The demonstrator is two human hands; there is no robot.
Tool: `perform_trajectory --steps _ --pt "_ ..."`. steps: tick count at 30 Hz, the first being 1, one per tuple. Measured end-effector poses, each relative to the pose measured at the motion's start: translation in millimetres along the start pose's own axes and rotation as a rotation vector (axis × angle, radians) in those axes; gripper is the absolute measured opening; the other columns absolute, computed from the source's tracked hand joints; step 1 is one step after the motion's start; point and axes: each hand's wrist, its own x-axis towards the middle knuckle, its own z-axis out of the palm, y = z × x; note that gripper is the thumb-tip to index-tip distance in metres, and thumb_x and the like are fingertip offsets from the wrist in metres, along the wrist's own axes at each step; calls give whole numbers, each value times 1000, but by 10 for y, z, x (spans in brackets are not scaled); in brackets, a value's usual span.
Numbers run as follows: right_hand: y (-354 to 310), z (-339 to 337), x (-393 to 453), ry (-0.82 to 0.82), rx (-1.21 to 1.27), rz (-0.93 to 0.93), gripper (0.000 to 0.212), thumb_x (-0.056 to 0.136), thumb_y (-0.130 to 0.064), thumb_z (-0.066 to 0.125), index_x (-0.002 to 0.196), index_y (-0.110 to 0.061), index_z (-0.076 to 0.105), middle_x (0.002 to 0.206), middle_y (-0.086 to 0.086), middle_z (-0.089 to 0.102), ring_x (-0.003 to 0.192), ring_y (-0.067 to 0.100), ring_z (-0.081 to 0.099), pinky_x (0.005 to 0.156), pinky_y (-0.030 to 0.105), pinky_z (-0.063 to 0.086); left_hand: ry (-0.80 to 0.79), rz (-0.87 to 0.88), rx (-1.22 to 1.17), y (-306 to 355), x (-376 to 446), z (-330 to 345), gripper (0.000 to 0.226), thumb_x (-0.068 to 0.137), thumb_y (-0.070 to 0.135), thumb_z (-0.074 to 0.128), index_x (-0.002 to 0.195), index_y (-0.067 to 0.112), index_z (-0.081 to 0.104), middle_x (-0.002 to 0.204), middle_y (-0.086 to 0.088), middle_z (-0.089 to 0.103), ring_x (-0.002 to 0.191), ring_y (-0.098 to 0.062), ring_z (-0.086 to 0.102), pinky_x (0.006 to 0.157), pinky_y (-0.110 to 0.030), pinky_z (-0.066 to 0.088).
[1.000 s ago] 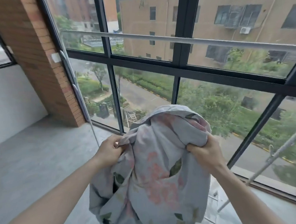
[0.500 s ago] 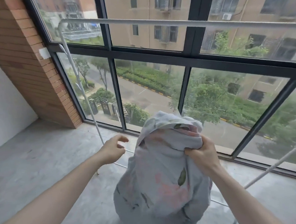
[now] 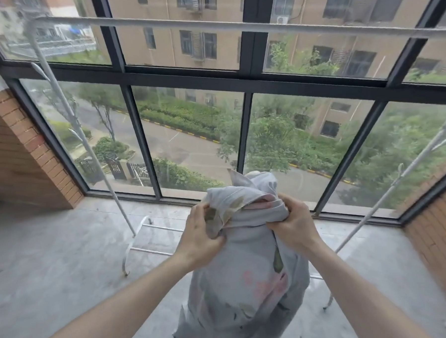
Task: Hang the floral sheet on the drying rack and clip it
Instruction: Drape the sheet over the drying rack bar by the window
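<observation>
Bunched floral sheet (image 3: 245, 276) gripped by left hand (image 3: 198, 237) and right hand (image 3: 293, 226), lower folds cut off, fingertips buried in cloth.

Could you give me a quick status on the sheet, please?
Left hand and right hand both grip bunched floral sheet. Not yet on rack's top bar. Nothing blocking.

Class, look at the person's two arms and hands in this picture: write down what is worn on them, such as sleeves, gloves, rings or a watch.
Nothing is worn. The left hand and right hand are bare, with no gloves and no rings that show. Both forearms are bare right to the bottom edge of the picture: no sleeves, watch or bracelets are in view. The wrists are bare too.
</observation>
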Motion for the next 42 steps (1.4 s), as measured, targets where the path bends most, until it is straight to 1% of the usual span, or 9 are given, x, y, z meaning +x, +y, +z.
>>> perform_trajectory --steps 3,8,12,20,28,32,37,40,42 --pt "64 6 18 1 -106 8 26 75 -5 63 93 -21 72 83 3 73 85 27 66 75 48 57 70 30 -25 42 -8 34 61 74 27 79 128 27 50 118 12 51 109 -2 55 93 -17 45" --pt "111 4 28 -8 -173 4 15 76 -13 63 89 -19 69 79 3 70 87 30 63 75 54 54 -37 -5 149 86 194 -97 19 81 22 69 76 35 56 88 8 72 88 -19 68 75 -36 52" --pt "137 -53 28 -75 -244 1 27 76 -12 69 96 -30 73 86 -4 72 93 24 64 80 45 55 -123 29 151 111 396 -512 16 93 19 68 80 24 62 71 12 66 63 2 58 68 -30 45" --pt "433 -139 51 -157 -321 65 49 69 -25 83 111 -35 59 95 -7 70 89 13 69 78 43 58 34 49 -259 589 595 -1188 32 93 43 55 91 12 63 81 -8 54 74 -21 47 69 -42 36" --pt "971 -72 -220 -423 -652 554 96 69 -25 74 153 -29 27 128 -3 64 105 19 65 79 27 54 210 131 -454 1086 479 -1599 30 105 28 56 78 32 70 78 -7 57 73 -25 49 58 -35 37" --pt "698 303 -117 -392 -318 453 103 71 -33 90 155 -33 30 145 -6 50 119 13 54 77 16 48 177 210 -357 1247 457 -1638 30 109 19 52 82 22 64 63 6 48 59 -21 37 48 -23 27" --pt "89 799 71 -351 -63 215 108 60 -70 84 152 -46 34 144 -19 51 131 5 51 100 30 45 95 260 -308 1349 378 -1496 25 109 18 52 85 14 61 64 0 45 56 -17 35 48 -24 26" --pt "-111 970 152 -295 -53 140 87 71 -59 83 147 -50 41 136 -26 57 123 -3 55 101 26 48 7 302 -285 1421 289 -1473 26 109 21 52 85 15 61 66 -7 45 55 -19 33 46 -27 23" --pt "-124 1048 194 -265 -92 103 40 80 -54 78 116 -38 66 108 -22 71 100 -1 66 91 31 54 -40 337 -242 1463 244 -1493 27 109 21 53 83 16 61 61 -2 45 49 -14 31 43 -24 20"
